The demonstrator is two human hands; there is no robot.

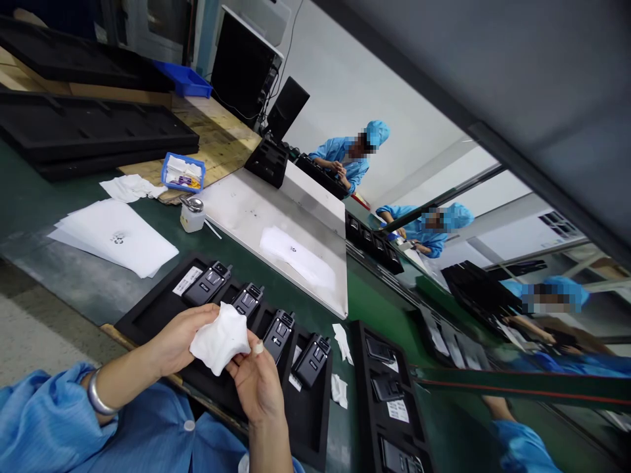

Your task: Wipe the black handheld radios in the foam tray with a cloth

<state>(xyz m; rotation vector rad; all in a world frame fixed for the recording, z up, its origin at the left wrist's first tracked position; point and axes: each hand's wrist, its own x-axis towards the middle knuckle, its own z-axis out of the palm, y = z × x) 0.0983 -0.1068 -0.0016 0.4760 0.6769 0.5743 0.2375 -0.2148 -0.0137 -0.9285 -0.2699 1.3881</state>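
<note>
Both my hands hold a crumpled white wipe [220,338] above a black foam tray [148,309]. My left hand [175,341] cups the wipe from the left, fingers curled round it. My right hand [259,381] pinches its lower right edge; one fingertip wears a white cot. Several black handheld radios [210,282] lie in the tray's slots, the nearest [279,335] just past my right fingers.
A second black tray [367,394] of devices lies to the right on the green belt [29,203]. White paper sheets [116,236], a small jar [192,213], a blue bin [183,172] and a metal plate [246,203] sit beyond. Other people in blue work further along.
</note>
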